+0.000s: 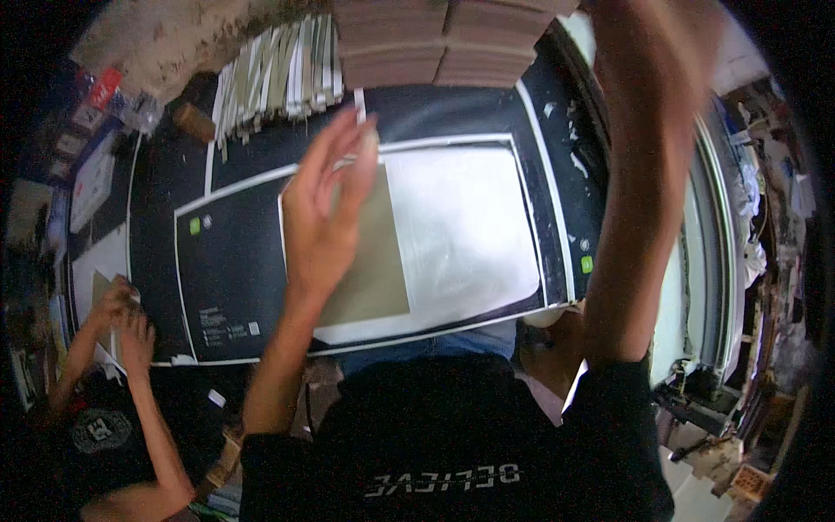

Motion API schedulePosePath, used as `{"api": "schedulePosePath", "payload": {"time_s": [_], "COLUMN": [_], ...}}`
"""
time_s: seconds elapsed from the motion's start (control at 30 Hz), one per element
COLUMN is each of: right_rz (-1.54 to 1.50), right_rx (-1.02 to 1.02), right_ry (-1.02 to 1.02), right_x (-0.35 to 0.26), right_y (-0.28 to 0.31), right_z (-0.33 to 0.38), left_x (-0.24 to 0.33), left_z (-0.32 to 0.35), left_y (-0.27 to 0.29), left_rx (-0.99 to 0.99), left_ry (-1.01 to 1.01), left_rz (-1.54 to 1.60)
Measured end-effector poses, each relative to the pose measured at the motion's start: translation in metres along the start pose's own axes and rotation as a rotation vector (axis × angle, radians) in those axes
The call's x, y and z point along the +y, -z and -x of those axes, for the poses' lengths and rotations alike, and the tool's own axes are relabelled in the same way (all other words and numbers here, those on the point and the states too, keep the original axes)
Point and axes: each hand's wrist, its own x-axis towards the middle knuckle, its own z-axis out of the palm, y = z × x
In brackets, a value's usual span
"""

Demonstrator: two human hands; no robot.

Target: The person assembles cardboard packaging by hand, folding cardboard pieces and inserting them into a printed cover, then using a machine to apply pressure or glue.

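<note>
My left hand (326,204) is raised over the left part of a flat sheet, its fingers stretched upward and a gap showing between thumb and fingers. It appears to hold nothing. Under it lies a grey-brown board (374,261) with white borders, and a glossy white sheet (465,230) covers the right side. Both rest on a black printed panel (235,270) with white edges. My right arm reaches far up at the right, and my right hand (657,35) is smeared by motion at the top edge, its fingers hidden.
Stacked brown boards (435,43) stand at the far side, beside a pile of white and grey strips (283,74). At the left, a co-worker's hands (126,322) press on a folded grey-and-white piece. White machinery (709,252) stands to the right.
</note>
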Motion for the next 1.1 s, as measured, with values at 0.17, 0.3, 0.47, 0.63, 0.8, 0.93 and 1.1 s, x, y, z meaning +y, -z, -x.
{"api": "schedulePosePath", "payload": {"time_s": [0.17,0.3,0.47,0.63,0.8,0.93,1.1], "right_rz": [-0.532,-0.147,0.061,0.105,0.204,0.151,0.145], "right_rx": [-0.197,-0.469,-0.652,-0.658,-0.738,-0.724,-0.724], "right_ry": [-0.735,-1.022,-1.121,-1.084,-1.096,-1.126,-1.108], "right_x": [0.004,0.042,0.066,0.087,0.089,0.097,0.098], "right_y": [0.031,0.065,0.072,0.079,0.073,0.078,0.077], "right_z": [0.166,0.194,0.211,0.223,0.225,0.236,0.24], "left_x": [0.006,-0.018,-0.05,-0.064,-0.074,-0.078,-0.075], "left_z": [0.015,0.041,0.069,0.075,0.08,0.082,0.083], "left_y": [-0.004,-0.012,-0.028,-0.015,-0.011,-0.011,-0.011], "left_rx": [0.03,-0.13,-0.143,-0.275,-0.402,-0.399,-0.41], "left_ry": [0.109,0.459,0.335,-0.03,-0.005,-0.038,-0.01], "left_rz": [0.273,0.235,-0.088,-0.503,-0.576,-0.578,-0.589]}}
